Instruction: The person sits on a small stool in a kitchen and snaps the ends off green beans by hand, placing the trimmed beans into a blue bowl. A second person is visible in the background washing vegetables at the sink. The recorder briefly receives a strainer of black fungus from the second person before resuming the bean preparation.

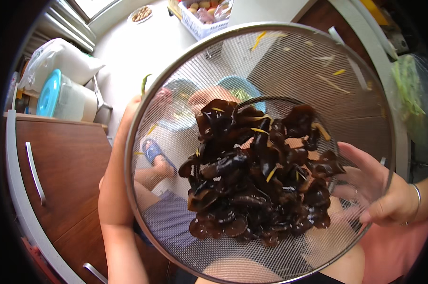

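Observation:
A round wire-mesh strainer with a metal rim fills the middle of the view, tilted towards me. Many wet, dark brown wood ear mushrooms lie heaped in it. Thin yellow shreds are scattered on the mushrooms and cling to the mesh. My right hand, with a bracelet at the wrist, grips the strainer's right side, thumb in front and fingers behind the mesh. At the upper left rim my left hand is mostly hidden behind the strainer. A green vegetable strip shows just above it; its support is unclear.
Through the mesh appear a blue basin with greens and a foot in a blue sandal. Brown cabinets flank me. At left are a blue-lidded container and a white sack. A plastic basket holds produce.

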A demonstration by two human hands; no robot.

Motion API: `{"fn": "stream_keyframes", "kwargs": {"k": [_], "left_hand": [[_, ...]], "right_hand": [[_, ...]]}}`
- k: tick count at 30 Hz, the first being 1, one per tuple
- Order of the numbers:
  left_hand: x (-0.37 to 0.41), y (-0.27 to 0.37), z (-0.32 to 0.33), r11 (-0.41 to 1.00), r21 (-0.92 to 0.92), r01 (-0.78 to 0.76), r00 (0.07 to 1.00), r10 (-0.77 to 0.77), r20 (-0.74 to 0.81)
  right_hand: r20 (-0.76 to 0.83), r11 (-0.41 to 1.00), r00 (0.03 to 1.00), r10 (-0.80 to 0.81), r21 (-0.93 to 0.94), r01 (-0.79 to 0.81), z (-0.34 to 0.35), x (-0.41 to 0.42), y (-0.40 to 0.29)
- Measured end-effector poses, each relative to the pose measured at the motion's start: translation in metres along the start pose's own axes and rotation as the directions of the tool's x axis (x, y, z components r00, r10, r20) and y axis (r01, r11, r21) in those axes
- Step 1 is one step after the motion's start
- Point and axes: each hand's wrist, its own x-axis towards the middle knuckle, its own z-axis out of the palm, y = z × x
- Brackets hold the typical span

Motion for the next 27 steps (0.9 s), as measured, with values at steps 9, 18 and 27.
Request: {"fn": "stream_keyframes", "kwargs": {"k": [9, 18, 27], "left_hand": [[0.055, -0.028, -0.008, 0.999, -0.038, 0.029, 0.986, -0.022, 0.167], [0.052, -0.023, -0.038, 0.995, 0.094, -0.012, 0.99, -0.001, 0.138], [-0.011, 0.025, 0.003, 0.996, 0.037, -0.079, 0.993, 0.075, 0.088]], "right_hand": [[-0.047, 0.962, 0.969, 0.241, 0.142, -0.232, -0.008, -0.021, 0.015], [-0.051, 0.955, 0.964, 0.262, 0.159, -0.251, 0.005, -0.02, 0.009], [0.151, 0.993, 0.983, 0.1, 0.041, -0.107, -0.007, -0.014, 0.011]]}}
